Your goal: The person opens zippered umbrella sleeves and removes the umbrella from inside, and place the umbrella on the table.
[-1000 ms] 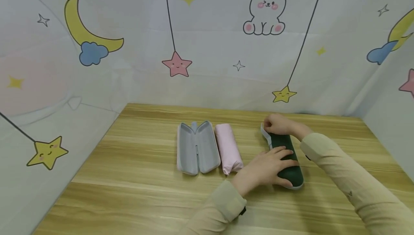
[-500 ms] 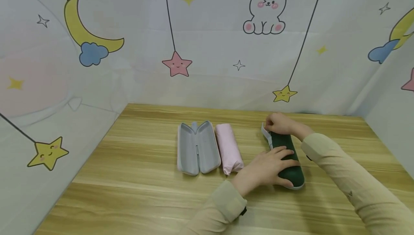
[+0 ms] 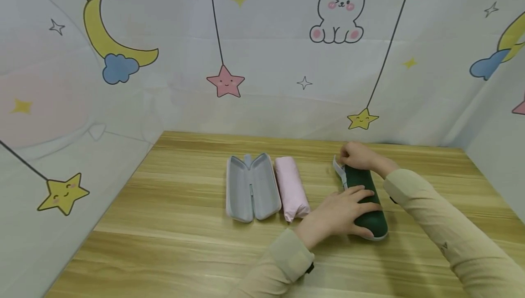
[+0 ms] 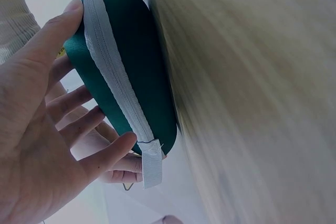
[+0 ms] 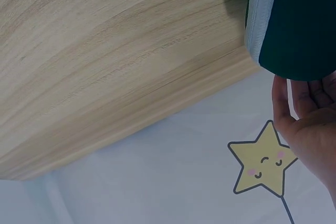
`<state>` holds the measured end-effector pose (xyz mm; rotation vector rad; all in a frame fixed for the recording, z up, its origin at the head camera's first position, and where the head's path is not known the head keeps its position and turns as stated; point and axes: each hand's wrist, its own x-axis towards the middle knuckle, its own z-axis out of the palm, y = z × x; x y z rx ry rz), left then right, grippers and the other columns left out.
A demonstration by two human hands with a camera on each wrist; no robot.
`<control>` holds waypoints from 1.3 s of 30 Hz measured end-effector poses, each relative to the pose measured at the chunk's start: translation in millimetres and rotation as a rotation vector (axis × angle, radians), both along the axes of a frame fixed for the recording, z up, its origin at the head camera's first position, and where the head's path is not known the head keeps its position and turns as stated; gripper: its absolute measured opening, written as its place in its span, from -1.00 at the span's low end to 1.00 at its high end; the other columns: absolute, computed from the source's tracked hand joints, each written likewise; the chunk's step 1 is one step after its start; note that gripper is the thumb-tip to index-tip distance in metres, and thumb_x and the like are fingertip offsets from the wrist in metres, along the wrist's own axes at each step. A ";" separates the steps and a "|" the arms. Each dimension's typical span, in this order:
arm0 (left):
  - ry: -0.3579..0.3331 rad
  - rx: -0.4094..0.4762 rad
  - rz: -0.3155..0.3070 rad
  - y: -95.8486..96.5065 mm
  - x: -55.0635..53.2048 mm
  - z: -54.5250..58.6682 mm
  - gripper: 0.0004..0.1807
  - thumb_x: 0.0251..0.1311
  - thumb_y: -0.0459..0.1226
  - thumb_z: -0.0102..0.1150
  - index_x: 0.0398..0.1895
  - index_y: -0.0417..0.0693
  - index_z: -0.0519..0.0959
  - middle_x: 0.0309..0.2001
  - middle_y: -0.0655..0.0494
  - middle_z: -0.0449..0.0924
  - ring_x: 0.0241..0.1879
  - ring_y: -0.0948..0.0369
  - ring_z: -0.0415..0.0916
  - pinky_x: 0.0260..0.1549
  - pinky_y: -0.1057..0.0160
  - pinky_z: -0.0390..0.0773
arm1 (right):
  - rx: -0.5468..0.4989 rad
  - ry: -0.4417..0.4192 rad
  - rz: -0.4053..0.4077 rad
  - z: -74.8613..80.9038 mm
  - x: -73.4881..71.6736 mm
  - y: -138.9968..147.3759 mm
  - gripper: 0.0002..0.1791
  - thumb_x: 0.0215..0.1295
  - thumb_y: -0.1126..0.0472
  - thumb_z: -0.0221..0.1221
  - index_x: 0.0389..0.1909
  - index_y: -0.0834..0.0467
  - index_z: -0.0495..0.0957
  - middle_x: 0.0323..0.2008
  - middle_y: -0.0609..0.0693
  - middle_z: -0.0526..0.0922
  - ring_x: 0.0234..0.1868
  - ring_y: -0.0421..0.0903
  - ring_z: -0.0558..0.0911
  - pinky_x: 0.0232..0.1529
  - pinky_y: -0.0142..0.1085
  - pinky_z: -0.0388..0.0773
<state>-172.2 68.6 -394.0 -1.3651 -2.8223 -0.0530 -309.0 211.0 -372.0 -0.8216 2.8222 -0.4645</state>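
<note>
Looked to me like the zip step on a smooth, dark green case [image 3: 357,178], which sat around 4 o'clock in the head view on the wood-grain bench [image 3: 184,252]: the left hand [image 3: 334,213] had its fingers spread wide over it, while the right hand [image 3: 361,156] was curled in at its 12 o'clock end, gripping what, if anything, I couldn't tell. Next move probably called for bracing that rounded body and working the fabric-edged grey zip [image 4: 113,59]. At its 9 o'clock lay a crinkly pink bundle [image 3: 290,186], then an open, boxy grey case [image 3: 238,193].
</note>
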 end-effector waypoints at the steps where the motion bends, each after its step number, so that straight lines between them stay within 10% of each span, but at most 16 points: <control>1: -0.001 0.000 0.001 0.1 0.0 -0.1 -0.27 0.12 0.35 -0.02 0.39 0.55 0.19 0.48 0.37 0.05 0.50 0.30 -0.05 0.23 0.18 0.43 | 0.000 0.003 -0.004 -0.3 -0.1 0.2 -0.77 0.31 0.29 0.11 -0.54 0.21 0.59 -0.63 -0.01 0.52 -0.63 -0.18 0.36 -0.54 -0.35 0.29; 39: 0.001 -0.026 0.011 1.6 0.9 2.3 -0.27 0.10 0.37 -0.02 0.38 0.56 0.20 0.48 0.39 0.04 0.50 0.31 -0.04 0.21 0.17 0.43 | -0.062 -0.022 -0.132 -7.4 -5.5 10.7 -0.70 0.26 0.31 0.10 -0.69 0.18 0.50 -0.73 -0.10 0.38 -0.65 -0.18 0.33 -0.53 -0.35 0.27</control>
